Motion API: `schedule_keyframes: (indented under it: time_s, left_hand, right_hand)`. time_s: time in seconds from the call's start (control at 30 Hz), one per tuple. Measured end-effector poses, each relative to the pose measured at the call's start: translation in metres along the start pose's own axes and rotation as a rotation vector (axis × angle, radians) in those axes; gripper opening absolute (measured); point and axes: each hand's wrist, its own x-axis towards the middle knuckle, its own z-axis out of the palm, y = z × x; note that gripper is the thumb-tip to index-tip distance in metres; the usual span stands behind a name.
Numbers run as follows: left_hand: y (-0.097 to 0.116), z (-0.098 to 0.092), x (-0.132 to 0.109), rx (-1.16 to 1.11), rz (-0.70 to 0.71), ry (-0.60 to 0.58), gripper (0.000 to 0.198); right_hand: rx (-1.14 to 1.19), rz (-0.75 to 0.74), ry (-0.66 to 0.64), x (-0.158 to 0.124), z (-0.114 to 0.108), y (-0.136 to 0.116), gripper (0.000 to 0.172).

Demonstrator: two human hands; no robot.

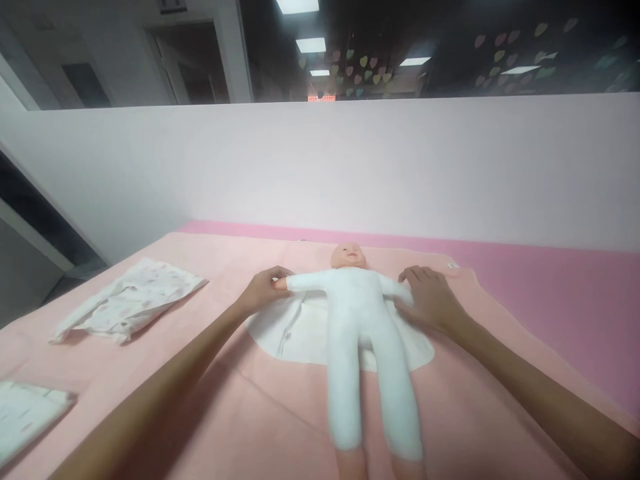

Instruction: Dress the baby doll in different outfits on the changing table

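A baby doll (367,313) in a white body covering lies on its back, head away from me, on a pink blanket (280,427). Beneath its torso and arms is a spread white cloth (285,333). My left hand (265,288) has its fingers closed round the doll's small hand at the left. Over the doll's arm on the right lies my right hand (427,297), its thumb and fingers apart around the sleeve end; the doll's hand there is hidden.
A patterned white baby garment (135,297) lies at the left, with a folded white cloth (27,413) nearer me at the left edge. Behind the blanket are a pink surface (530,293) and a white wall (400,167) with dark glass above.
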Motion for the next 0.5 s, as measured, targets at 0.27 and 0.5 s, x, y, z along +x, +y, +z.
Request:
schedule_keyframes:
  time_s: [0.27,0.5]
  left_hand:
    - [0.015,0.011,-0.004,-0.227,-0.079,0.186,0.045]
    - [0.013,0.056,-0.008,0.406,-0.057,0.24,0.041]
  right_hand:
    - [0.54,-0.276,-0.224,0.093,-0.008,-0.116,0.048]
    - [0.657,-0.245,-0.4,0.123,0.022,-0.131,0.037]
